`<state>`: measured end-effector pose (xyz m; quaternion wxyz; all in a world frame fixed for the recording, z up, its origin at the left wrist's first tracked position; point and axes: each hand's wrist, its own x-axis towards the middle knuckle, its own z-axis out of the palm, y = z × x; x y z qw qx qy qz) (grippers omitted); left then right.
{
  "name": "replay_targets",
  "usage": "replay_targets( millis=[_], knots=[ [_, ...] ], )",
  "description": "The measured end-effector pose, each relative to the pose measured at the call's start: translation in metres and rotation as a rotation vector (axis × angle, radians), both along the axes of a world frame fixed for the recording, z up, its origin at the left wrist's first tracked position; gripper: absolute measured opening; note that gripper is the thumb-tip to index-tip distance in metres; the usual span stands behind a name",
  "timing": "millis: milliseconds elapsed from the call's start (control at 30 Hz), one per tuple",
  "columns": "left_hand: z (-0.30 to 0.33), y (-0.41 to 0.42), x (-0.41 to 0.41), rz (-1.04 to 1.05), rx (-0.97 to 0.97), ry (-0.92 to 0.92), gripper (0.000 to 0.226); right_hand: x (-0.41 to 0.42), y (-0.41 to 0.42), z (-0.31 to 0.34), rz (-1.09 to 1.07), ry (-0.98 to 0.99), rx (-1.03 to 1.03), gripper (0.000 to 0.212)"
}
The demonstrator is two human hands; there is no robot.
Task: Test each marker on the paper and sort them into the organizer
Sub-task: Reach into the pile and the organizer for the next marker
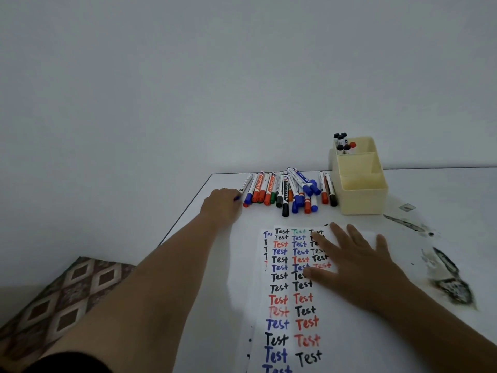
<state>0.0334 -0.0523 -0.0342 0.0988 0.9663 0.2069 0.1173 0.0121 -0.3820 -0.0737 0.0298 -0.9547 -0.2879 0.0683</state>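
- Centrally, the paper (289, 305) lies on the white table (443, 189), covered with columns of the word "Test" in black, red, blue and green; a second sheet shows beneath its left edge.
- Right hand (355, 262): laid flat on the upper right part of the paper, fingers straight and spread, pressing the sheet down and holding nothing.
- Left hand (222, 207): reached out to the far left end of the row of markers, fingers curled over a blue-tipped marker (237, 198); only its tip shows past the knuckles, so the grip itself cannot be told for certain.
- Loose markers (287, 191): a row lying on the table beyond the paper, caps toward the viewer, in blue, red, green and black; several blue ones lie crossed on top of the others.
- Organizer (360, 195): a cream box with stepped compartments, standing just right of the marker row; its rearmost compartment holds upright sorted markers (343, 144) with black caps and one red cap, the nearer compartments show no contents.
- Table surface to the right bears dark ink smears (449, 281).
- Lower left, beside the table, a patterned mat (61, 297) with diamond motifs.
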Motion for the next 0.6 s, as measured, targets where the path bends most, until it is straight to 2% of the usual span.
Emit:
replay_targets(
  millis=[167, 267, 367, 467, 533, 600],
  knots=[
    [-0.009, 0.006, 0.002, 0.047, -0.033, -0.075, 0.013, 0.001, 0.0, 0.0, 0.003, 0.003, 0.0, 0.105],
    [-0.015, 0.012, -0.002, 0.089, -0.068, -0.116, 0.02, 0.001, 0.0, -0.001, 0.003, 0.001, -0.001, 0.105],
    [-0.019, 0.017, -0.009, 0.142, -0.178, -0.165, 0.034, 0.002, 0.001, -0.001, 0.004, 0.007, 0.0, 0.106],
    [-0.018, 0.007, -0.025, 0.174, -0.359, -0.326, 0.036, 0.003, 0.001, -0.001, 0.005, 0.012, -0.002, 0.104],
    [-0.013, -0.01, -0.04, 0.164, -0.47, -0.449, 0.046, 0.002, 0.001, 0.0, 0.006, 0.016, -0.004, 0.104],
    [-0.007, -0.033, -0.052, 0.104, -0.531, -0.483, 0.043, 0.001, 0.001, 0.002, 0.007, 0.021, -0.008, 0.104]
  ],
)
